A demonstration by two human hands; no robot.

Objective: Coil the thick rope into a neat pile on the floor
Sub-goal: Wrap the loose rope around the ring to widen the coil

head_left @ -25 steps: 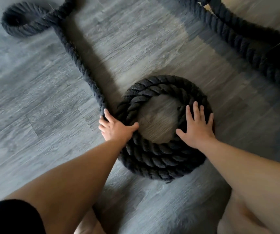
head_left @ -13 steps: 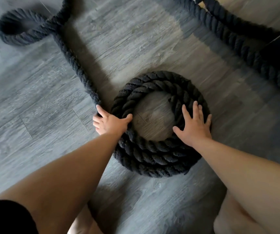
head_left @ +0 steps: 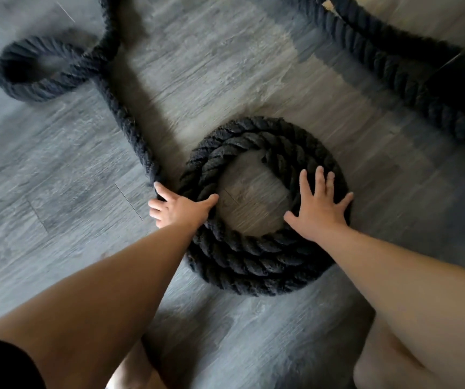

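Observation:
The thick black rope lies partly wound into a round coil (head_left: 253,265) of stacked turns on the grey plank floor (head_left: 57,192). My left hand (head_left: 180,210) grips the coil's left side where the loose strand (head_left: 124,116) joins it, thumb over the inner edge and fingers curled round the outer turn. My right hand (head_left: 319,209) presses flat on the coil's right side with its fingers spread. The loose strand runs up and left to a crossed loop (head_left: 43,68).
Another stretch of the same rope (head_left: 394,60) runs diagonally across the upper right corner. My bare knees show at the bottom edge. Bare floor lies to the left of the coil and in front of it.
The crossed loop and loose strand have slid closer to the coil. Both hands stay on the coil in nearly the same places.

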